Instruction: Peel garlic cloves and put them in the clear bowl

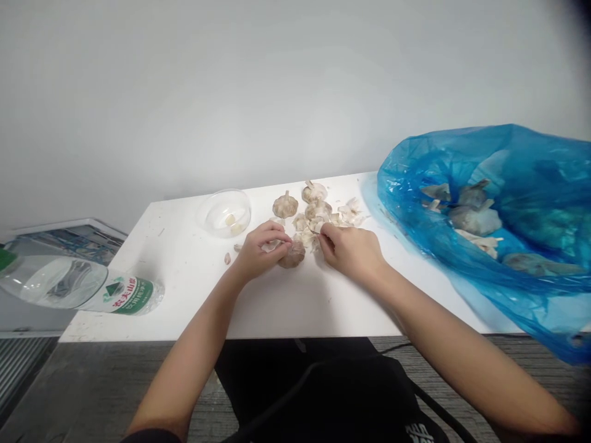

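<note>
My left hand [259, 249] is curled round a garlic bulb [293, 253] on the white table [184, 271], fingers closed on it. My right hand [347, 248] sits just right of the bulb, fingertips pinched on a bit of papery garlic skin [316, 229]. Behind the hands lie several whole garlic bulbs [285, 205] and loose skins [351, 211]. A single clove [227, 258] lies left of my left hand.
A clear small bowl [225, 212] with peeled cloves stands at the back left. A blue plastic bag [498, 221] holding garlic skins and bulbs fills the right side. A water bottle [78, 284] lies over the table's left edge. The wall is right behind the table.
</note>
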A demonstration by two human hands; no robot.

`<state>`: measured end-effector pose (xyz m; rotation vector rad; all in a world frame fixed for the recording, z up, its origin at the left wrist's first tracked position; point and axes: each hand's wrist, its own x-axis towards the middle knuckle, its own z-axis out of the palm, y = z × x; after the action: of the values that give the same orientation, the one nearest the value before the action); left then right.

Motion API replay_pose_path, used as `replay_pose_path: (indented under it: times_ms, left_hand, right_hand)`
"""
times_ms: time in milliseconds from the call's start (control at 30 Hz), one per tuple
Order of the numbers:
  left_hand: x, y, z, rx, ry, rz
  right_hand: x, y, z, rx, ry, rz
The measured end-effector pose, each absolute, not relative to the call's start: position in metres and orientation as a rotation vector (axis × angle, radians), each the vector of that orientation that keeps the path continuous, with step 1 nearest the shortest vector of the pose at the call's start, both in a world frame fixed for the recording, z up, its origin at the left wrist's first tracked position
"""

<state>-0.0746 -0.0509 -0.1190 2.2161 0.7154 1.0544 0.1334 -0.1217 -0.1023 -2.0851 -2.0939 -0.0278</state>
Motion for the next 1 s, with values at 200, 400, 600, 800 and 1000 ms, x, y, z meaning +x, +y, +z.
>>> replay_pose_path:
  times_ms: [200, 400, 600, 800, 1000]
  left_hand:
    - [-0.075, -0.050, -0.119, 2.216, 0.677, 1.115]
    - [-0.076, -0.050, -0.119, 2.234, 0.681, 1.080]
    - [-0.076, -0.050, -0.118, 2.243, 0.669, 1.079]
    - [-0.077, -0.049, -0.118, 2.235, 0.701, 1.065]
    - [-0.079, -0.047, -0.116, 2.214, 0.734, 0.990]
  right_hand:
    - [0.133, -0.130, -0.102, -1.883, -2.260, -0.047]
    - [0.126, -0.131, -0.106, -1.784, -2.452, -0.023]
    - [0.122, -0.129, -0.112, -1.742, -2.439, -0.109]
    - [0.119, -0.127, -0.116, -1.572, -2.394, -0.297]
    - [0.117, -0.125, -0.115, -1.610, -2.398, -0.302]
